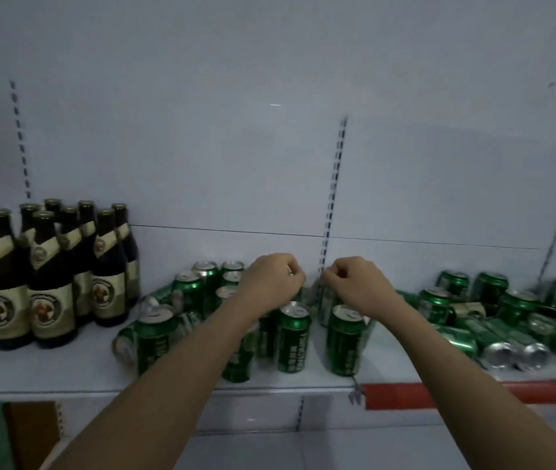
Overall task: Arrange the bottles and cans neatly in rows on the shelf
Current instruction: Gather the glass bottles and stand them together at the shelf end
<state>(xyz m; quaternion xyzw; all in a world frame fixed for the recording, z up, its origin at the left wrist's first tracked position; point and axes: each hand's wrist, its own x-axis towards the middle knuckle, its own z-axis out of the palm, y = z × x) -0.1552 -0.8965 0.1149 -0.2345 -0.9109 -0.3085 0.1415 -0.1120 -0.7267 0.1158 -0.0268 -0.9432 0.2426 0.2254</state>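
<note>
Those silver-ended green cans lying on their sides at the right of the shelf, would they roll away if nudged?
Probably: the lying cans are round and rest on a smooth flat shelf, so a sideways nudge may roll them. Neighbouring cans crowd them, which should stop them soon. Weight is unclear; I cannot tell whether they are full.

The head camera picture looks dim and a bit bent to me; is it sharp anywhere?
Head view: dim, bluish light; the wide lens bows the shelf edge and slotted uprights. The brown bottles and front standing cans read fairly sharp. The toppled cans at right are smeared. Small glints show on can tops. Both hands, left and right, are soft-edged.
</note>
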